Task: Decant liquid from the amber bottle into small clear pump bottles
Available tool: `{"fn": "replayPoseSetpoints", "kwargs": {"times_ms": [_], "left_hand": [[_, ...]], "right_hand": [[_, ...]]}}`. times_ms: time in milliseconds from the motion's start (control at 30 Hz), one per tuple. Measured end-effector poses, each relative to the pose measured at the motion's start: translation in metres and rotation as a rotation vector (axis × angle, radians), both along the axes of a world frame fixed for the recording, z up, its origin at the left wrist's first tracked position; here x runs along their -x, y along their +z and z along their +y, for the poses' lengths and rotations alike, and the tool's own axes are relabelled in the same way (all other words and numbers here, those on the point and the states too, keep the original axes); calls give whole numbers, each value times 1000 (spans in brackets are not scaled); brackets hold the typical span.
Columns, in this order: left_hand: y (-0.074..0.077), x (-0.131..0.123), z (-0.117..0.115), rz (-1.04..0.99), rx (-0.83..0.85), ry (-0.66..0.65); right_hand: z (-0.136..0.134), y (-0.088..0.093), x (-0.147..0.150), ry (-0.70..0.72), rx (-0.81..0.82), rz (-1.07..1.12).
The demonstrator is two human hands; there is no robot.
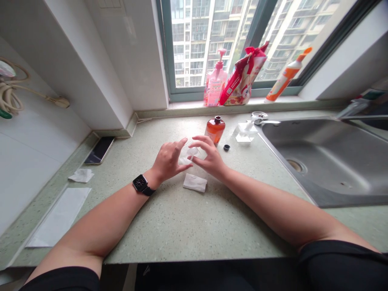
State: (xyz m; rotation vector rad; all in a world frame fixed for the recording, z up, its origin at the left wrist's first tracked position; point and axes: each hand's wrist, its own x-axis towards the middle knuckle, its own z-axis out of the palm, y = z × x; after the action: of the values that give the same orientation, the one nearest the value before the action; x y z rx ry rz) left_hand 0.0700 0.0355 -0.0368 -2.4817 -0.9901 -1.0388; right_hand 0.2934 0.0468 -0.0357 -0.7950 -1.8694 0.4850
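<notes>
Over the middle of the counter, my left hand [169, 159] and my right hand [209, 157] face each other with curved fingers. Between them is a clear, see-through piece [191, 152], partly hidden by the fingers; its exact kind is hard to make out. Both hands appear to hold it by its sides. A folded white tissue [195, 182] lies just in front of my hands. Behind my right hand stands an amber bottle [215, 131] with its mouth uncovered. A small black cap [226, 148] rests on the counter to the right of that bottle.
A clear pump bottle [246, 132] stands beside the faucet [263, 118] and steel sink [327, 161]. To the left lie a phone [100, 150], a crumpled tissue [81, 175] and a white sheet [60, 218]. A pink pump bottle [216, 83], red bag [244, 76] and orange bottle [285, 80] line the windowsill.
</notes>
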Motion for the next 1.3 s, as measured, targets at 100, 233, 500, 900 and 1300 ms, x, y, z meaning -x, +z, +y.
{"fn": "replayPoseSetpoints", "kwargs": {"times_ms": [100, 233, 500, 900, 1300], "left_hand": [[2, 0, -1, -5, 1, 16], [2, 4, 0, -18, -5, 65], [2, 9, 3, -26, 31, 163], [2, 11, 3, -87, 86, 203], [1, 10, 5, -129, 99, 171]], "right_hand": [[0, 8, -2, -17, -43, -12], [2, 20, -9, -4, -101, -51], [15, 31, -27, -166, -335, -216], [27, 49, -49, -172, -360, -573], [22, 66, -56, -193, -193, -777]]}}
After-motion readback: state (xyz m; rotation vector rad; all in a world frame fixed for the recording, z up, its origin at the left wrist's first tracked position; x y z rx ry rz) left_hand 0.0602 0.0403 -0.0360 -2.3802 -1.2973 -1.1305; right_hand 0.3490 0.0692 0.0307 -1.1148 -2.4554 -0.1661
